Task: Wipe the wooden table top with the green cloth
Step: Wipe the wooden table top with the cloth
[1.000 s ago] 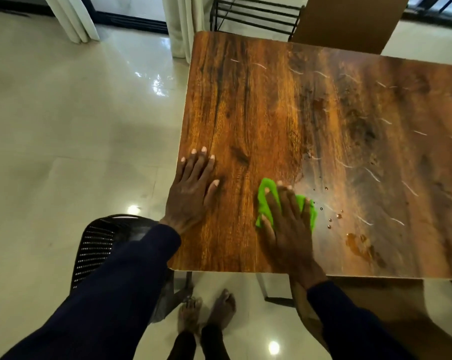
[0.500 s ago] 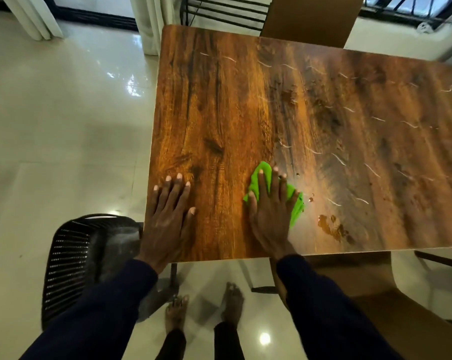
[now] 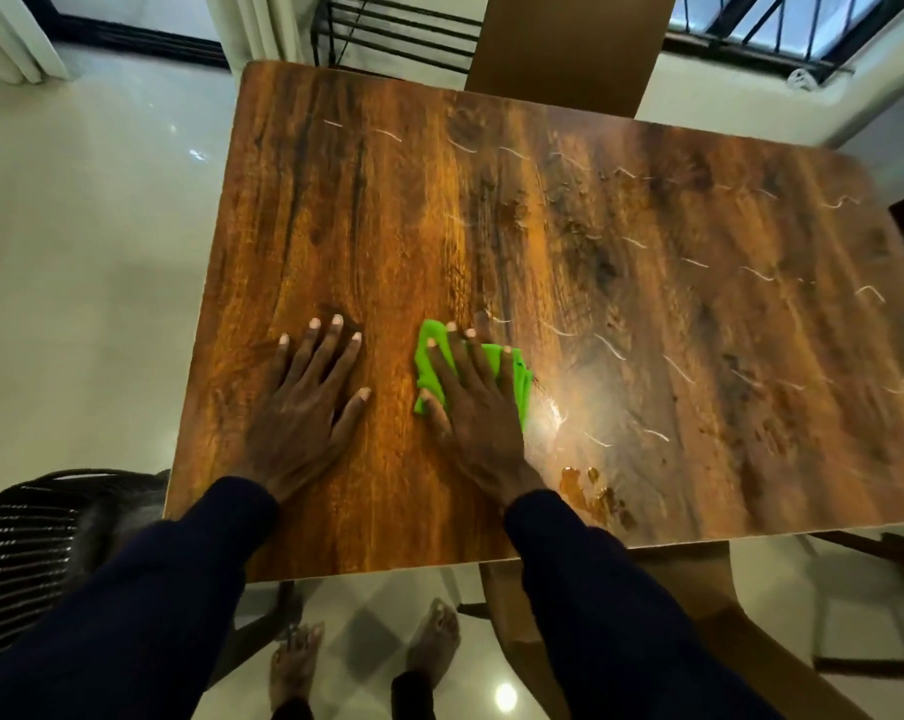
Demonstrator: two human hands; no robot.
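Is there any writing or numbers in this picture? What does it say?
No words, numbers, labels or signs can be read here.
The wooden table top has only pale squiggles, which are marks and not letters.
The green cloth and the black chair show no writing.

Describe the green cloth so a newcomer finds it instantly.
Start at the wooden table filling the middle of the view. Two hands lie flat near its near edge; the green cloth is pressed under the right hand, while the left hand rests on bare wood. It is the only bright green thing there.
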